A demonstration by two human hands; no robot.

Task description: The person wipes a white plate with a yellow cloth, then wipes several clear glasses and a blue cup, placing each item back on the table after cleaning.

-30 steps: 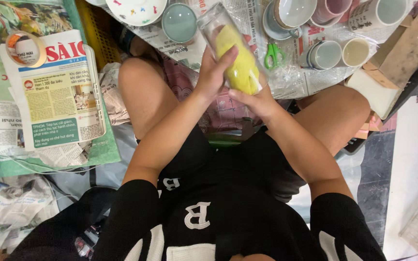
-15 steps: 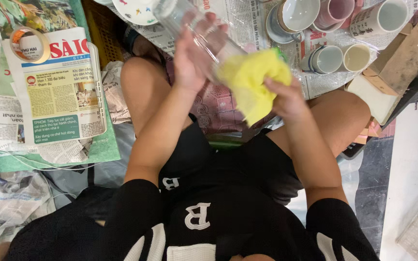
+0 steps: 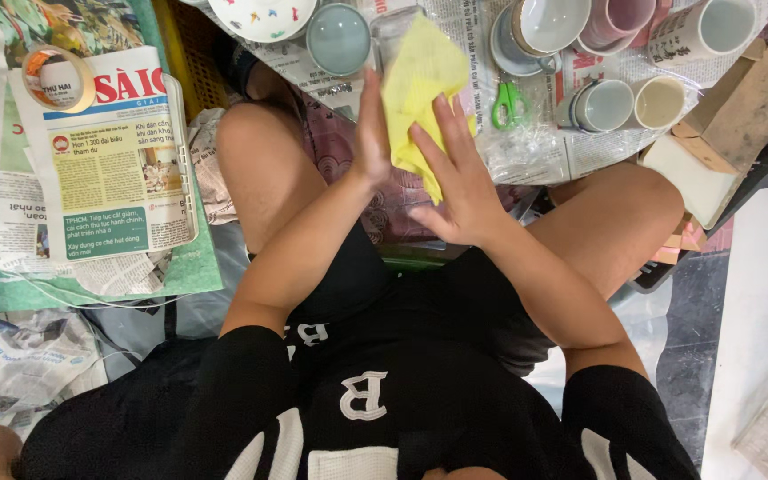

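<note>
Head view, cloth: I am holding a yellow cloth (image 3: 420, 84) up over my lap, between my two hands; its long axis is running roughly away from me, the wide top pointing toward the cups and the narrow tail hanging back toward my knees.
Head view, glass: a clear glass (image 3: 395, 31) is showing just behind the cloth's top edge; most of it is hidden, so I cannot tell which way it is lying.
Head view, left grip: my left hand (image 3: 372, 133) is standing edge-on, fingers straight and pressed together, flat against the cloth's left side.
Head view, right grip: my right hand (image 3: 457, 178) is lying with fingers spread over the cloth's lower right part, pressing it from my side.
Head view, surroundings: green scissors (image 3: 508, 102) are lying just right of the cloth on newspaper, with cups (image 3: 604, 104) and a spotted bowl (image 3: 262, 15) beyond; a tape roll (image 3: 57, 78) is sitting on a folded newspaper (image 3: 117, 169) at far left.
</note>
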